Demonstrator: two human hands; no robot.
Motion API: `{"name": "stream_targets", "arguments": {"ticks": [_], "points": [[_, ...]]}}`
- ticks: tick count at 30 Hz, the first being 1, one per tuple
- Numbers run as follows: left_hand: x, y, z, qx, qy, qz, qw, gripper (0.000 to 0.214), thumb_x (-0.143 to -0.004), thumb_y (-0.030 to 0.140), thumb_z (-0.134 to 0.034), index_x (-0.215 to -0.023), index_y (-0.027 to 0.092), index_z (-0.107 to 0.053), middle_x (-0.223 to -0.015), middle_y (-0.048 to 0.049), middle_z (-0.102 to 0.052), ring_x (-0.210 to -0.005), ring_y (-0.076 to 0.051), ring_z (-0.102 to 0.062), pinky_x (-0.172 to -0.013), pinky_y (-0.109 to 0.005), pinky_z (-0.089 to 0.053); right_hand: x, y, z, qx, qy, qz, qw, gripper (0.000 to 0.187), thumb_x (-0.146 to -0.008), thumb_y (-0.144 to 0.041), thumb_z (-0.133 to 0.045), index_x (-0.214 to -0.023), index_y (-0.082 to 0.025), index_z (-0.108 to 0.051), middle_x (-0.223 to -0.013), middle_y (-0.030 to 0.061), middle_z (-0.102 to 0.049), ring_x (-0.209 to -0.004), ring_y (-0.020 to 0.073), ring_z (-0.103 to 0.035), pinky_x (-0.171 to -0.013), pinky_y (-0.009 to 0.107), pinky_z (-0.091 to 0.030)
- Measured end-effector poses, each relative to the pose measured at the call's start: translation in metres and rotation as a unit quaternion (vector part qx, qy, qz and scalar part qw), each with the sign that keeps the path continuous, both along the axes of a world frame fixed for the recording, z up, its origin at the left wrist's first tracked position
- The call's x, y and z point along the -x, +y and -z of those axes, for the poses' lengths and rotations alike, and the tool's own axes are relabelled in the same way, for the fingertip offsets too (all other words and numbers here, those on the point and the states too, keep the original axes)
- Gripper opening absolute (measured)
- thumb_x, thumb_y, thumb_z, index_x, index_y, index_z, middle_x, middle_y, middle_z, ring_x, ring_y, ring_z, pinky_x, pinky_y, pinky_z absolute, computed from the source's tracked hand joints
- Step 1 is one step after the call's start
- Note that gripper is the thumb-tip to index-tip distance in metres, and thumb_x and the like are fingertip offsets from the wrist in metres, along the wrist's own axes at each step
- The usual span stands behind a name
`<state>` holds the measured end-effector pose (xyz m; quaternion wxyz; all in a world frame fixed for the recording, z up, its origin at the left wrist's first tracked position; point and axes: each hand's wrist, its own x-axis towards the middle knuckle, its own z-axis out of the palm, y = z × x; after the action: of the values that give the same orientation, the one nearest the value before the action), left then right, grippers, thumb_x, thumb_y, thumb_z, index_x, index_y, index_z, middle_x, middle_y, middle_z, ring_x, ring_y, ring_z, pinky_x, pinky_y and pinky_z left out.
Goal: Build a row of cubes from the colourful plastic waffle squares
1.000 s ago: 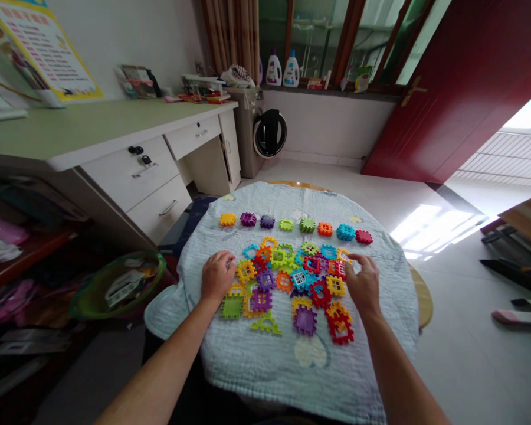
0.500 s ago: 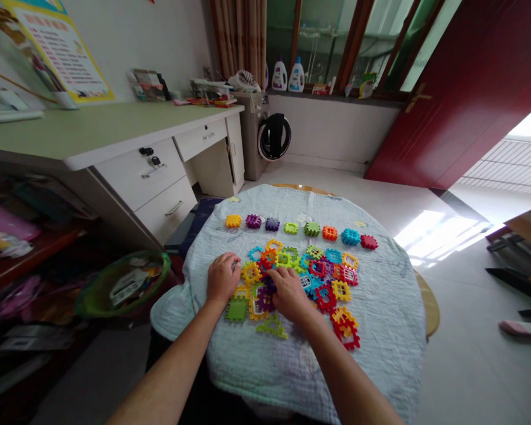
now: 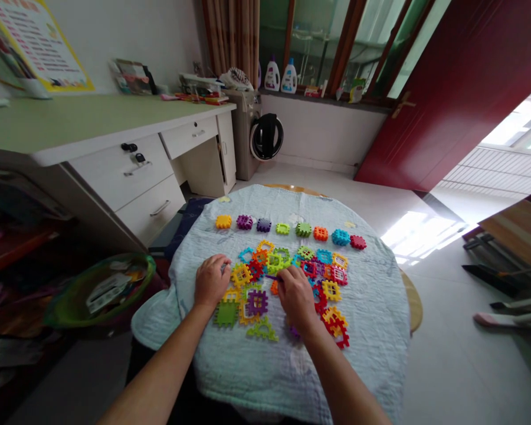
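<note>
My right hand [image 3: 297, 296] is closed on a purple plastic piece [image 3: 272, 277], whose thin edge sticks out left of the fingertips. Beside the pile's left edge, my left hand [image 3: 212, 282] is curled, with something small and dark at its fingertips that I cannot make out. Between and around the hands lie loose interlocking tiles with toothed edges. A yellow tile [image 3: 241, 274] is close to my left hand, and a purple tile [image 3: 257, 302] lies between the hands. Nearer me are a green square tile [image 3: 226, 314] and a light green arched piece [image 3: 262, 329].
Sorted pieces stand in a row across the table's far side, from a yellow stack [image 3: 223, 222] to a red one [image 3: 358, 242]. A pale blue cloth [image 3: 336, 378] covers the round table. A basket [image 3: 144, 295] is at the left, below a desk [image 3: 115, 115].
My right hand has lifted a purple piece and moved slightly away from the purple tile, which now shows fully. My left hand stays at the pile's left edge. The view has shifted a little.
</note>
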<state>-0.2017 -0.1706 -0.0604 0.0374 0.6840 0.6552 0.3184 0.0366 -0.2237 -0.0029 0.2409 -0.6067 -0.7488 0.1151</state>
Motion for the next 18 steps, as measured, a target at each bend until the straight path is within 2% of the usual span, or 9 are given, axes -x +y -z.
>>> {"name": "stream_targets", "arguments": {"ticks": [4,8,11,15,18], "points": [[0.001,0.001,0.002,-0.001,0.002,0.002,1.000,0.022,-0.083,0.026,-0.047,-0.088,0.019,-0.067,-0.110,-0.0102,-0.069,-0.108,-0.026,-0.061,-0.100,-0.041,-0.046,0.002,-0.015,0.001,0.067,-0.075,-0.058,0.993,0.013,-0.084,-0.015,-0.059,-0.094,-0.021,-0.066,-0.103,0.0071,-0.064,-0.096,0.0216,-0.054,-0.088,0.032,-0.042],[0.002,0.001,0.002,-0.007,0.006,0.007,1.000,0.023,-0.083,0.027,-0.047,-0.088,0.019,-0.068,-0.109,-0.0105,-0.070,-0.107,-0.027,-0.062,-0.100,-0.042,-0.046,-0.013,-0.017,-0.004,0.090,-0.021,-0.111,0.990,0.024,-0.082,-0.019,-0.063,-0.106,-0.021,-0.067,-0.106,0.0060,-0.065,-0.099,0.0209,-0.055,-0.091,0.033,-0.043],[0.003,0.002,0.003,-0.010,0.007,0.008,1.000,0.024,-0.083,0.028,-0.047,-0.087,0.019,-0.068,-0.108,-0.0110,-0.070,-0.107,-0.027,-0.062,-0.100,-0.043,-0.047,-0.043,-0.008,-0.011,0.059,0.035,-0.074,0.995,0.025,-0.085,-0.018,-0.058,-0.108,-0.020,-0.067,-0.106,0.0070,-0.067,-0.102,0.0207,-0.057,-0.094,0.034,-0.043],[0.002,0.003,0.002,-0.008,0.009,0.010,1.000,0.026,-0.083,0.029,-0.046,-0.088,0.018,-0.069,-0.109,-0.0119,-0.070,-0.107,-0.028,-0.062,-0.099,-0.044,-0.047,-0.091,0.003,-0.012,0.028,0.064,0.040,0.997,0.024,-0.085,-0.015,-0.053,-0.105,-0.017,-0.067,-0.106,0.0090,-0.069,-0.101,0.0217,-0.060,-0.094,0.037,-0.044],[0.002,0.003,0.003,-0.007,0.010,0.008,1.000,0.026,-0.084,0.029,-0.046,-0.088,0.018,-0.069,-0.109,-0.0117,-0.070,-0.106,-0.028,-0.062,-0.098,-0.044,-0.047,-0.107,0.001,-0.008,0.040,0.054,0.055,0.996,0.024,-0.084,-0.018,-0.057,-0.105,-0.018,-0.067,-0.104,0.0086,-0.069,-0.101,0.0225,-0.060,-0.094,0.038,-0.044]]}}
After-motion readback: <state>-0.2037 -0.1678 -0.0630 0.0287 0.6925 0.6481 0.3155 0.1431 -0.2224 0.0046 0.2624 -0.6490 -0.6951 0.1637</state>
